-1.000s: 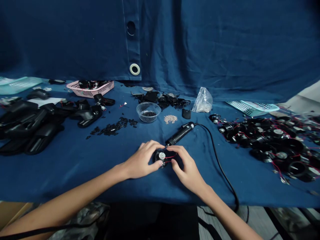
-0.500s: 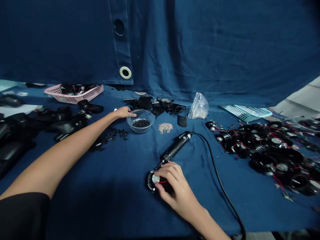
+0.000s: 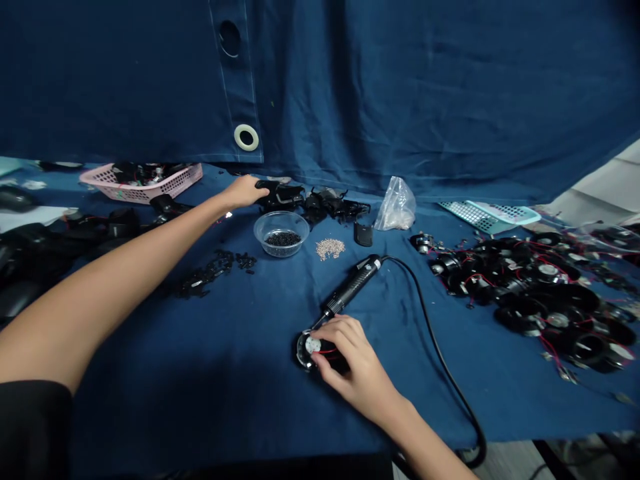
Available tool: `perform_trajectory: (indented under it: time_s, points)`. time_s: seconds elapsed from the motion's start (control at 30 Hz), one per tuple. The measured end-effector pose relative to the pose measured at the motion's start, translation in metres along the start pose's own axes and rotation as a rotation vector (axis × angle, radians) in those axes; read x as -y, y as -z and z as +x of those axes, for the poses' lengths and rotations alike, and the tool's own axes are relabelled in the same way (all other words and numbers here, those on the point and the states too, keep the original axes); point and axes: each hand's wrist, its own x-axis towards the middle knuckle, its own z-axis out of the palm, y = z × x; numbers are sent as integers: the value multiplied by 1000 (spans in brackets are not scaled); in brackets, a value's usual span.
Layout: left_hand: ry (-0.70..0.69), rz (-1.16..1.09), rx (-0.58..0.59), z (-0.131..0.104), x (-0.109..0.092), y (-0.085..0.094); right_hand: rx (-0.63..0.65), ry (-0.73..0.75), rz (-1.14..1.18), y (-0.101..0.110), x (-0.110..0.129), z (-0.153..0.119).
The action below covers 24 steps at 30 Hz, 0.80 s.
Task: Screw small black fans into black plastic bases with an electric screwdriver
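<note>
Reaching to the back, my left hand [image 3: 245, 191] has its fingers closed on a black plastic part [image 3: 273, 188] at the left end of a row of similar black parts [image 3: 327, 205]. My right hand [image 3: 353, 353] grips a round black motor housing [image 3: 302, 352] low over the cloth, its fingers around a white disc and red wire. Just behind that housing lies a black electric screwdriver [image 3: 351, 287], its tip touching or close to it. A clear bowl [image 3: 260, 235] of small black pieces stands in front of my left hand.
Small metal screws [image 3: 330, 249] are heaped beside a black cover [image 3: 363, 234] and a plastic bag [image 3: 397, 207]. Wired black housings [image 3: 550, 293] spread over the right side. Black shells and a pink basket [image 3: 143, 193] lie left. The screwdriver's cable [image 3: 440, 347] curves to the front edge.
My left hand has moved from beside the bowl's rim back to the black plastic parts and closed on one. My right hand keeps its hold on the housing. The view has shifted slightly.
</note>
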Motion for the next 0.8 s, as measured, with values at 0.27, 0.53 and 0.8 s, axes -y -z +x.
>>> perform_trajectory:
  time_s: [0.27, 0.53, 0.8]
  points:
    - [-479, 171, -320, -149, -35, 21, 48, -57, 55, 1, 0, -1]
    - [-547, 254, 274, -329, 1, -34, 89, -91, 179, 0, -1, -4]
    - [-417, 206, 259, -330, -12, -45, 99, -78, 161, -1, 0, -1]
